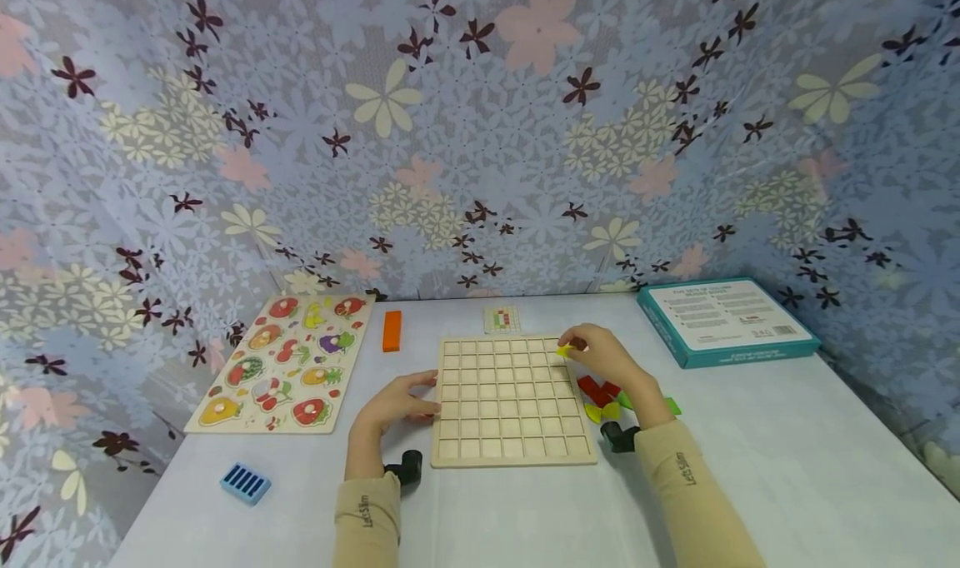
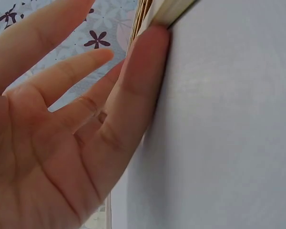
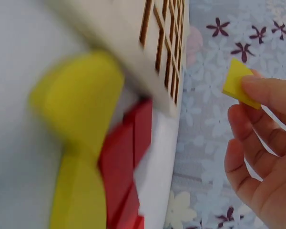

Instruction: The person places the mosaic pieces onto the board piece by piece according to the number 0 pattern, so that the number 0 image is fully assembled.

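A wooden grid board [image 1: 510, 461] with square cells lies in the middle of the table. At its left edge is my left hand [image 1: 399, 401], fingers spread; in the left wrist view a fingertip [image 2: 150, 52] touches the board's side. My right hand [image 1: 600, 353] pinches a small yellow tile [image 3: 238, 83] between thumb and fingers, over the board's far right corner. Beside the board's right edge lie several red tiles [image 1: 596, 391], yellow pieces [image 1: 602, 411] and green pieces [image 1: 672, 406], the green ones partly hidden by my right arm.
Behind the board lies a small pattern card [image 1: 502, 319]. A fruit puzzle board [image 1: 288, 360] and an orange block [image 1: 392, 331] are at left, with a blue slotted block [image 1: 245, 483] nearer me. A teal box [image 1: 727, 322] lies at back right, before a floral curtain [image 1: 480, 135].
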Demonstrator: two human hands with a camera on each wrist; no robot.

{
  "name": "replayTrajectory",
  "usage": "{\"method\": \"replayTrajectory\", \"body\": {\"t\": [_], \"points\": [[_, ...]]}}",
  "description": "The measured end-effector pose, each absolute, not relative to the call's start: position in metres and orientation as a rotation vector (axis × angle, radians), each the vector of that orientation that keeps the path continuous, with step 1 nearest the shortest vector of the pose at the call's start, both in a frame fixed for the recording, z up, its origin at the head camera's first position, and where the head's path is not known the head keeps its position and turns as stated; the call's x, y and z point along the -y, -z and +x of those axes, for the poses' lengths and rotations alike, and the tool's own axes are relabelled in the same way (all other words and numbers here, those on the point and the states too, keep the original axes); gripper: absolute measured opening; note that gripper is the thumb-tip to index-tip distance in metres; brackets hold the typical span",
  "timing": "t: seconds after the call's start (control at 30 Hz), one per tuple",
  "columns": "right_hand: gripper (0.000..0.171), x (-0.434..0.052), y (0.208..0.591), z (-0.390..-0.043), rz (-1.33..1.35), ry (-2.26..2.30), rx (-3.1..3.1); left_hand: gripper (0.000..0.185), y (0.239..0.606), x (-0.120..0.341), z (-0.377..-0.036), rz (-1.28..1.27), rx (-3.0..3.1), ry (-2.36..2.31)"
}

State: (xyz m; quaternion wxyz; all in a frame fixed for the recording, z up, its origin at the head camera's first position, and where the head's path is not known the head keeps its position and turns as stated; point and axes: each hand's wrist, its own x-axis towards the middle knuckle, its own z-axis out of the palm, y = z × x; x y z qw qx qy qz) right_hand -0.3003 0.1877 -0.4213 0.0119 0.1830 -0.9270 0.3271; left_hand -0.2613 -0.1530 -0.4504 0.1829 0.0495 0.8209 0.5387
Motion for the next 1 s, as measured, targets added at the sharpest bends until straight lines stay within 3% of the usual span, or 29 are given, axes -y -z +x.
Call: {"method": "replayTrajectory", "body": {"t": [0.6, 1.0], "points": [[0.019, -0.134, 0.427, -0.318, 0.708, -1.156, 2.804, 0.059, 0.446, 0.161, -0.256, 0.191, -2.195, -1.593], [0.019, -0.117, 0.435, -0.321, 0.67, -1.338, 2.864, 0.057, 0.452, 0.155, -0.26, 0.08, -2.205, -1.593]]}}
